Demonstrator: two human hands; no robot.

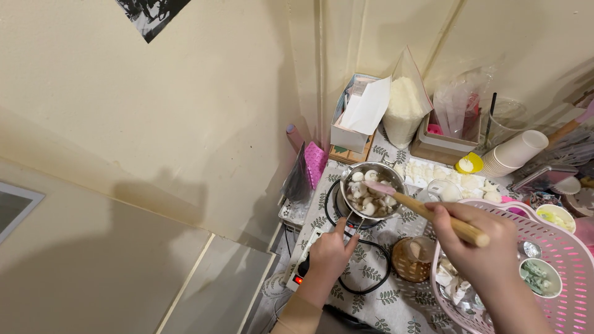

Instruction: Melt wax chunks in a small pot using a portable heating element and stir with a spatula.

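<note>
I note the leaf-print tablecloth (396,303) first, crowded along a cream wall. On it a pink perforated basket (572,247) sits at the right edge, cut off by the frame, with small cups inside.

The small steel saucepan (373,190) stands on a dark round burner (337,210) up and left of both my hands; white lumps, perhaps mushrooms or dumplings, lie in dark liquid.

My right hand (479,244) is closed round the wooden handle of a spatula (427,213). Its long axis runs from that hand up-left to the pale pink blade, which rests inside the saucepan at the near rim.

My left hand (331,250) sits below the pan, fingers pinched on its thin wire handle (354,224). It is the nearer hand to the pan body.

Hard to read: the burner is mostly hidden under the pan, and the black cable (371,266) loops partly beneath my left hand. A red-lit switch (299,280) peeks out by my wrist. The glass jar (413,258) contents are unclear.
</note>
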